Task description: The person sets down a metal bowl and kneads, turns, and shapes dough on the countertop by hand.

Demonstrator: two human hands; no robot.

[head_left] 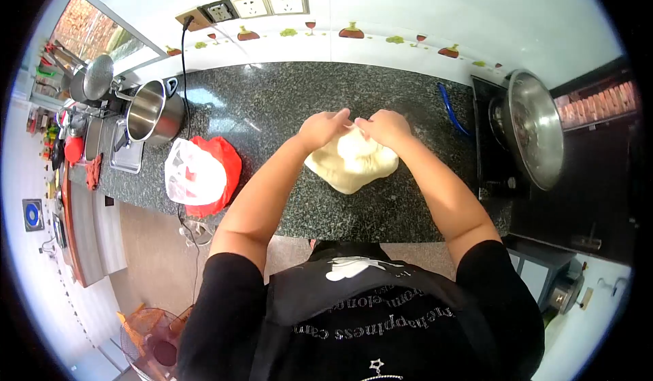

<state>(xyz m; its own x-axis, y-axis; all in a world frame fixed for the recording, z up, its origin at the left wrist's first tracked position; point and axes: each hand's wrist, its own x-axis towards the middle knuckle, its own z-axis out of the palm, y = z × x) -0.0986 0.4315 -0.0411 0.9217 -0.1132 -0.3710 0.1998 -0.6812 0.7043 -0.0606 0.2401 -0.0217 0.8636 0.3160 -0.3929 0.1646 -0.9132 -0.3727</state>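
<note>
The far edge of the dough (348, 167) is partly hidden behind the left hand (324, 130) and right hand (385, 128). Left of the dough, contents of the bag (224, 167) are unidentifiable. Below the dough, the picture edge crops the black garment (371, 316).

Creamy pale-yellow dough (350, 169); a granite countertop (286, 88) speckled black and grey; red-and-white plastic bag (224, 163); white wall tiles (408, 0) with red, green and brown motifs (352, 32); black clothing (326, 354), white-lettered.

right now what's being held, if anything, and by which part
Dough, by its far edge, in the left hand and right hand.
</note>
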